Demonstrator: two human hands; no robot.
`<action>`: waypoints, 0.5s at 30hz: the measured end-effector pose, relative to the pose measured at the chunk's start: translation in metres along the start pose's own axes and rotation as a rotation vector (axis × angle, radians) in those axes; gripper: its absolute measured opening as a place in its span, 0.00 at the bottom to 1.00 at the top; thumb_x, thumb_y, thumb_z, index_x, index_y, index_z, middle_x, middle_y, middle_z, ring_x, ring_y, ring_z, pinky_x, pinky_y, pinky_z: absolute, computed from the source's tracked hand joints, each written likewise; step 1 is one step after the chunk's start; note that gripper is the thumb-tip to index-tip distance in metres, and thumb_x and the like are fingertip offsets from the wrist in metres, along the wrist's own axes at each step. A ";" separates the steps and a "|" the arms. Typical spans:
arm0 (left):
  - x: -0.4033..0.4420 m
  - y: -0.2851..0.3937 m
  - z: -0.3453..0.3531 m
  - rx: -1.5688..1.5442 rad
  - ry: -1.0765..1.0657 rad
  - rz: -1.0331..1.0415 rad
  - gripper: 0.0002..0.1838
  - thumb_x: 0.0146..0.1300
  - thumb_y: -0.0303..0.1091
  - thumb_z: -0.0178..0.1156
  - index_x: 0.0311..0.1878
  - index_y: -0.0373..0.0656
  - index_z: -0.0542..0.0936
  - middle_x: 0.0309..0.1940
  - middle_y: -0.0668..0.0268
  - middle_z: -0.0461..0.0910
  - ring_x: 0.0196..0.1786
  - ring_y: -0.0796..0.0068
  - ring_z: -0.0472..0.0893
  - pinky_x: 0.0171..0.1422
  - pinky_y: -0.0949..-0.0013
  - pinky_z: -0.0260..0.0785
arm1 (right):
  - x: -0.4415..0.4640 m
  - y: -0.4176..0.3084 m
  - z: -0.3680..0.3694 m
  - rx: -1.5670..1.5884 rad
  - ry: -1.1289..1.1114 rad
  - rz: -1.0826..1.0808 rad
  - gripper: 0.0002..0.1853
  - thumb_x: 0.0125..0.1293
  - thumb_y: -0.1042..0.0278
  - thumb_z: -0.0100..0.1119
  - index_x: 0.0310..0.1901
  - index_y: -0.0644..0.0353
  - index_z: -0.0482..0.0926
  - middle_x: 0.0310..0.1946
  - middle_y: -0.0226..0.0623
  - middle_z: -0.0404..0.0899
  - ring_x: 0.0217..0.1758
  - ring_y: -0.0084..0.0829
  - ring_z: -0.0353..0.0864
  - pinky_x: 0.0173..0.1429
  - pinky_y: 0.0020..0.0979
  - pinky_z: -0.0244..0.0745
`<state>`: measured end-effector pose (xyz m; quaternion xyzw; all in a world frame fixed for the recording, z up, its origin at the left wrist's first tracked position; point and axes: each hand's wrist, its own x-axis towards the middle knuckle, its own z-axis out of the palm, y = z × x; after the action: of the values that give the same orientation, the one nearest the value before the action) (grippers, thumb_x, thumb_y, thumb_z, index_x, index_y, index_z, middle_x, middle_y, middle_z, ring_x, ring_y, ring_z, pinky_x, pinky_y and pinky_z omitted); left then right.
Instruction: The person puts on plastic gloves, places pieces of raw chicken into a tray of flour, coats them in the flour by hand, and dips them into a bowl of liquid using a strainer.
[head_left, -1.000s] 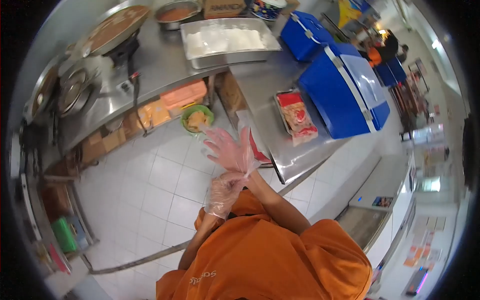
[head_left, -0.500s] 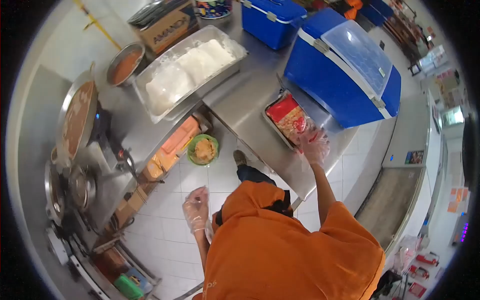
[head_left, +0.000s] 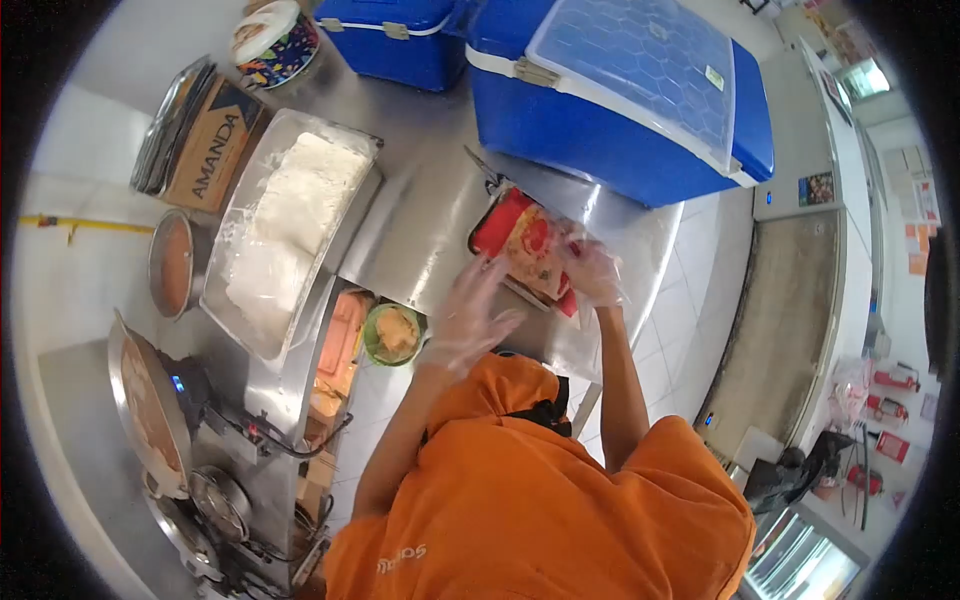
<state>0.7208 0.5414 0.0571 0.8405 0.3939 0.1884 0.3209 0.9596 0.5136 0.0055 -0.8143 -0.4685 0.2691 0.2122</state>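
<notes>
head view: the right hand (head_left: pixel 594 274) bends its fingers over one edge of the red bag (head_left: pixel 522 243), whether pinching i cannot tell, the left hand (head_left: pixel 468 316) spread loosely near the other edge, the bag in a tray (head_left: pixel 527 294) on the steel table (head_left: pixel 408 225) beside a blue cooler (head_left: pixel 570 135)

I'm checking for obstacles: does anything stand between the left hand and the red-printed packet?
Nothing visible does. The blurred left hand is beside the red-printed packet, contact unclear; the right hand is at its other side, the large blue cooler beyond.
</notes>
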 end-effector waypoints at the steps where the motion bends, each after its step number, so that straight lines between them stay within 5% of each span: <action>1: 0.020 0.004 0.016 0.014 -0.040 0.056 0.39 0.59 0.49 0.66 0.70 0.39 0.66 0.66 0.47 0.68 0.72 0.50 0.63 0.75 0.57 0.55 | 0.001 -0.002 0.005 -0.017 0.070 -0.186 0.26 0.67 0.44 0.53 0.37 0.64 0.83 0.33 0.57 0.81 0.38 0.54 0.81 0.45 0.48 0.74; 2: 0.039 0.005 0.032 0.124 0.048 0.134 0.36 0.59 0.49 0.66 0.67 0.41 0.69 0.62 0.47 0.71 0.69 0.51 0.67 0.71 0.56 0.60 | 0.003 -0.003 0.008 -0.037 0.144 -0.369 0.25 0.69 0.45 0.53 0.37 0.64 0.83 0.30 0.54 0.81 0.35 0.50 0.82 0.42 0.46 0.75; 4: 0.068 0.003 0.062 0.327 0.232 0.307 0.30 0.57 0.48 0.67 0.61 0.45 0.76 0.54 0.49 0.78 0.61 0.52 0.76 0.64 0.55 0.69 | 0.003 -0.017 0.009 0.128 0.134 -0.369 0.23 0.71 0.48 0.53 0.36 0.64 0.84 0.25 0.46 0.81 0.28 0.41 0.81 0.36 0.40 0.76; 7: 0.079 -0.031 0.077 -0.192 0.100 -0.018 0.24 0.61 0.49 0.64 0.54 0.43 0.81 0.39 0.49 0.82 0.44 0.51 0.83 0.49 0.53 0.75 | 0.006 -0.024 0.001 0.744 0.001 0.104 0.15 0.73 0.60 0.54 0.34 0.62 0.83 0.19 0.25 0.76 0.19 0.16 0.73 0.25 0.23 0.71; 11: 0.079 -0.050 0.070 -0.160 0.215 -0.071 0.19 0.63 0.49 0.62 0.43 0.41 0.85 0.26 0.49 0.82 0.28 0.50 0.83 0.34 0.53 0.74 | -0.005 0.020 -0.005 0.633 0.109 0.139 0.16 0.69 0.57 0.57 0.43 0.62 0.83 0.28 0.42 0.83 0.28 0.29 0.83 0.32 0.35 0.78; 14: 0.078 -0.082 0.072 -0.220 0.289 -0.081 0.18 0.63 0.48 0.63 0.38 0.40 0.86 0.24 0.50 0.82 0.26 0.51 0.82 0.32 0.54 0.72 | 0.004 0.086 0.070 0.199 0.147 -0.239 0.06 0.68 0.67 0.56 0.38 0.58 0.81 0.26 0.41 0.83 0.30 0.32 0.84 0.37 0.36 0.80; 15: 0.077 -0.109 0.078 -0.124 0.244 -0.129 0.18 0.63 0.48 0.63 0.36 0.40 0.86 0.23 0.50 0.81 0.25 0.51 0.81 0.31 0.55 0.72 | 0.004 0.070 0.083 -0.236 0.044 0.044 0.08 0.63 0.69 0.57 0.42 0.54 0.81 0.33 0.45 0.84 0.39 0.44 0.85 0.46 0.43 0.80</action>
<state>0.7542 0.6238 -0.0694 0.7630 0.4706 0.2922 0.3331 0.9537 0.4917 -0.1005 -0.8492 -0.4743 0.1989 0.1192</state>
